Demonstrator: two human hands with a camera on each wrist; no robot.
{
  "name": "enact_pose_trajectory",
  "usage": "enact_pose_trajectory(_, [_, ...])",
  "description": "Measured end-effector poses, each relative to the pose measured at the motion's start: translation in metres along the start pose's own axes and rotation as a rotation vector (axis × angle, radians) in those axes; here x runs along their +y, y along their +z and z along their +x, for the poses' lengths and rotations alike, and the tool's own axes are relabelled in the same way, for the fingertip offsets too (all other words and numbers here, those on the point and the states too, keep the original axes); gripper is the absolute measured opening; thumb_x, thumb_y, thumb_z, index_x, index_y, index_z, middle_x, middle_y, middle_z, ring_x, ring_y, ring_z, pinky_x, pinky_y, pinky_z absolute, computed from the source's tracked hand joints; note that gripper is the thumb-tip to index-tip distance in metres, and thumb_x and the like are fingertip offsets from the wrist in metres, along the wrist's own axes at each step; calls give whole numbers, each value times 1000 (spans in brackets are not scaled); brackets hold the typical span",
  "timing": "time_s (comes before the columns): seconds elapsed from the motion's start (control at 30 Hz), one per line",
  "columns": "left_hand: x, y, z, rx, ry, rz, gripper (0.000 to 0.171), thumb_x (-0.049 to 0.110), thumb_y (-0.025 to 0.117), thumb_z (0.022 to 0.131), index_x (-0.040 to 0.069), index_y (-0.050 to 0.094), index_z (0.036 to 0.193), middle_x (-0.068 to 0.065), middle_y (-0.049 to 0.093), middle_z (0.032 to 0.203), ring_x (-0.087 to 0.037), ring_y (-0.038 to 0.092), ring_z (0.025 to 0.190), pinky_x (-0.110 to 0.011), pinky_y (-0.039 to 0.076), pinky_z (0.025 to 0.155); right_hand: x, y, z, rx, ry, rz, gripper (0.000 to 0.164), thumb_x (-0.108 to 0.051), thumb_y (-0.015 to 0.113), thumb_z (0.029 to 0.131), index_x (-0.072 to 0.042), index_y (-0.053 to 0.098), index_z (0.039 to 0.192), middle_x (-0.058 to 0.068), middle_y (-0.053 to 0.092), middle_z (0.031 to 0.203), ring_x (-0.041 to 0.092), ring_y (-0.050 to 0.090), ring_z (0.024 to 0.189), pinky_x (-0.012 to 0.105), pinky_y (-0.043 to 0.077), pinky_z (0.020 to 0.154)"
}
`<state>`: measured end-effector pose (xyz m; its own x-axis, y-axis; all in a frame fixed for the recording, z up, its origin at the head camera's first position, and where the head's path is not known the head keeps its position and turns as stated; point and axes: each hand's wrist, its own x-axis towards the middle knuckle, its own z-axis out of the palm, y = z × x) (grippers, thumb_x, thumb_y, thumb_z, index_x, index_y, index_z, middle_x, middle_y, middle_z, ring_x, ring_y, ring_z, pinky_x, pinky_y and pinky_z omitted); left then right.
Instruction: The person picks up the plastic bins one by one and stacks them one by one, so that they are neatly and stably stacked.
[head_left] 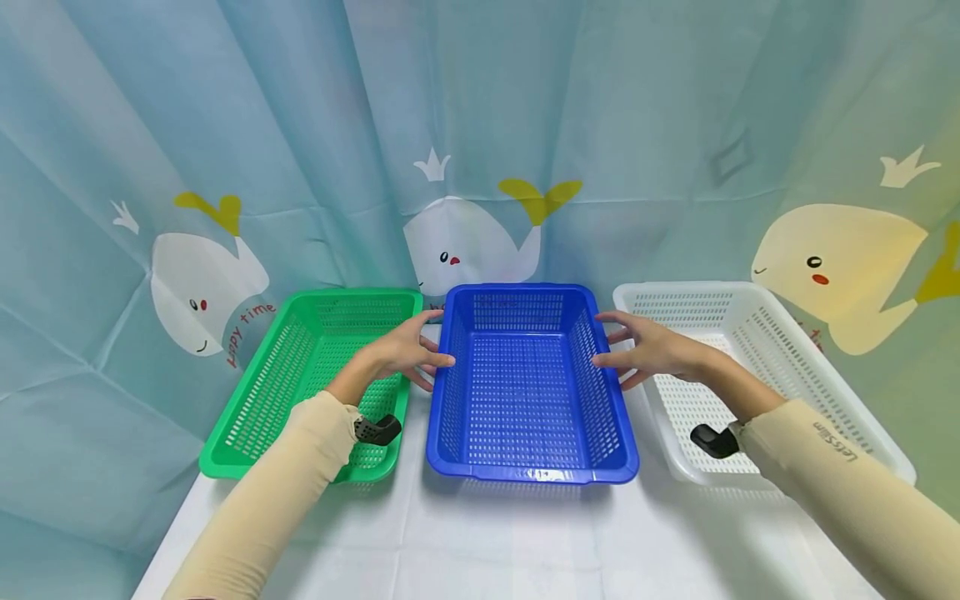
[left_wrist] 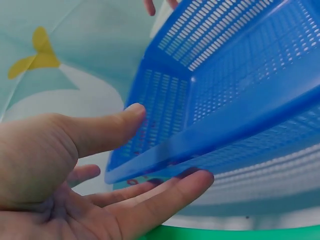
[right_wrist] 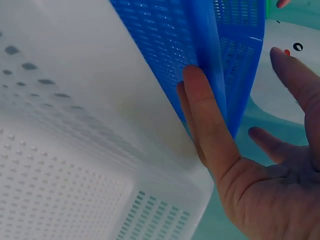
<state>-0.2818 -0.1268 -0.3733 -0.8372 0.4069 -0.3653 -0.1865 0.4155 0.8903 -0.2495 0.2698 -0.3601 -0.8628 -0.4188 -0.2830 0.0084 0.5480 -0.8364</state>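
A blue plastic basket (head_left: 517,477) with slotted walls stands in the middle of the head view, with nothing in it. At its left rim is my left hand (head_left: 405,346), thumb over the rim and fingers spread along the outer wall. In the left wrist view, the left thumb (left_wrist: 117,132) and fingers straddle the blue rim with a gap between them. My right hand (head_left: 656,346) is at the right rim, thumb toward the inside. Its straight fingers (right_wrist: 207,115) lie between the blue wall and the white basket in the right wrist view.
A green basket (head_left: 240,392) stands on the left, below the left forearm. On the right, a white basket (head_left: 840,379) sits under the right forearm. All three are on a white-covered table (head_left: 510,542), before a light blue whale-print curtain (head_left: 480,108).
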Motion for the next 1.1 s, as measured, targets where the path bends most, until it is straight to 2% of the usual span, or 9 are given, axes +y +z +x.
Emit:
enact_pose_trajectory(0.13, [-2,2,0,-21,-9,-9,94,-2,73,93,21,17,165,-29,56,129,-35,72,95,-55,62,77,2,1,2,-10,19,30,91,-14,75,95,1,14,161,44,28,150,40,71,98,55,61,79])
enact_pose_trajectory(0.3, [-6,3,1,-23,-6,-17,92,-8,73,91,18,24,164,-27,58,119,-31,73,87,-51,63,75,6,2,2,-32,31,49,91,-5,75,92,4,15,160,43,25,152,42,68,105,55,61,81])
enact_pose_trajectory(0.57, [-10,1,4,-8,-2,-14,83,-13,73,88,11,36,159,-25,63,113,-28,74,80,-52,62,81,9,2,1,-48,33,75,89,7,71,90,7,17,159,41,19,156,42,67,107,54,61,82])
enact_pose_trajectory(1.1, [-14,0,4,6,12,-4,82,-13,74,87,10,40,157,-23,61,110,-27,73,77,-58,58,86,11,3,1,-43,24,68,87,10,70,89,6,19,160,40,20,157,40,69,105,54,60,84])
